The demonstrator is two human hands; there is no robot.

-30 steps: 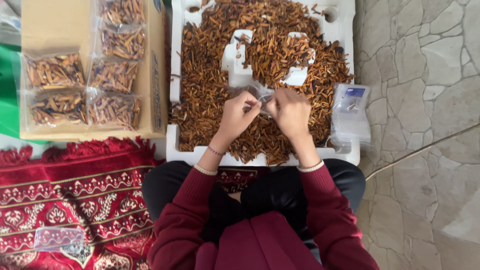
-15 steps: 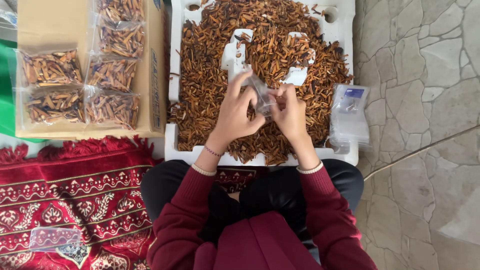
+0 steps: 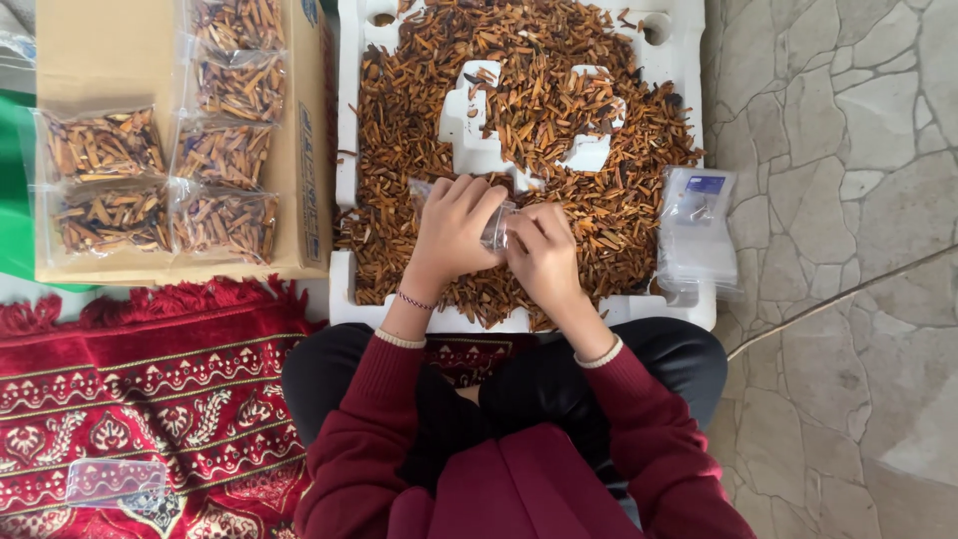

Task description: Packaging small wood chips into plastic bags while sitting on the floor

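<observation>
Small clear bag (image 3: 497, 226) mostly behind fingers (image 3: 469, 200)

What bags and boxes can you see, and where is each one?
Small clear plastic bag: pinched between left hand and right hand.
Filled clear bags of brown sticks: on the tan cardboard box, left.
Empty clear bag stack: right edge of the white foam tray.

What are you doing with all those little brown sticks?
A person sitting cross-legged holds a small clear bag between the left hand and right hand, over a white foam tray heaped with dried brown pieces. Filled bags lie on a cardboard box; empty bags sit to the right.
</observation>
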